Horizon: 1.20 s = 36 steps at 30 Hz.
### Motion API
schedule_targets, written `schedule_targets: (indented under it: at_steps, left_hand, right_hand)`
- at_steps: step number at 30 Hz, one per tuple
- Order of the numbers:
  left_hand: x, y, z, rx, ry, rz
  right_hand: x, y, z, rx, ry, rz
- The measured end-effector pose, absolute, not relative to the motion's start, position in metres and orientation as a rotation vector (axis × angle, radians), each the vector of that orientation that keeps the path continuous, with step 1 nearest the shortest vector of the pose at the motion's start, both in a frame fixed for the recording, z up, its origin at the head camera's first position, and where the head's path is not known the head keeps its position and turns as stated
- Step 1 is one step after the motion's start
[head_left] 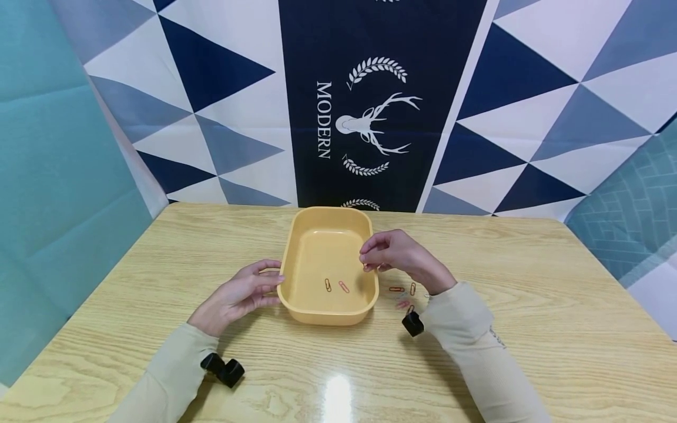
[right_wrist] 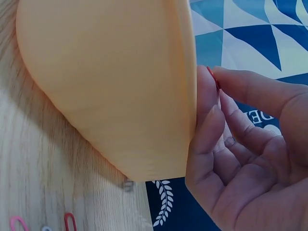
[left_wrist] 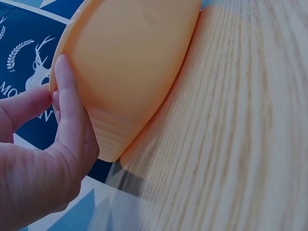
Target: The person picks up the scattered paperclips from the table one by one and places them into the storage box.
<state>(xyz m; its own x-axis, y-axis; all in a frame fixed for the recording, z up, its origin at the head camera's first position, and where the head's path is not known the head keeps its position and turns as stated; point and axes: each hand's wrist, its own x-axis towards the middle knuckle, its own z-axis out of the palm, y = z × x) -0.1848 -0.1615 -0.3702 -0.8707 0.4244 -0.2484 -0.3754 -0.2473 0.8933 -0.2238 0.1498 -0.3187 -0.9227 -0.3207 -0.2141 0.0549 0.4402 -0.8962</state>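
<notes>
Paper clips (head_left: 328, 285): two lie in one tray (head_left: 328, 252), one red clip (right_wrist: 212, 75) is pinched.

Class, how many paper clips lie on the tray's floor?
2: an orange clip and, right of it, a pink clip; the tray may hide others behind its near rim.

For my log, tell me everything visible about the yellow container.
The yellow container is an open, rounded-rectangular tub, apparently plastic, with sloping walls and faint ribs outside. It stands upright on the wood-grain table, longer sides running front to back. An orange paperclip and a pink paperclip lie apart on its floor. The left hand grips its left rim; the right hand is by its right rim, contact unclear.
</notes>
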Motion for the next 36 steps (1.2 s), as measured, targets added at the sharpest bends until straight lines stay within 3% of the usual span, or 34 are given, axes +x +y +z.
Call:
schedule_targets:
  at_steps: [36]
  left_hand:
    - [-0.1841, -0.1601, -0.3699, 0.073, 1.510, 2.155]
  right_hand:
    - [-0.2227, 0.1500, -0.3183, -0.269, 2.338, -1.476]
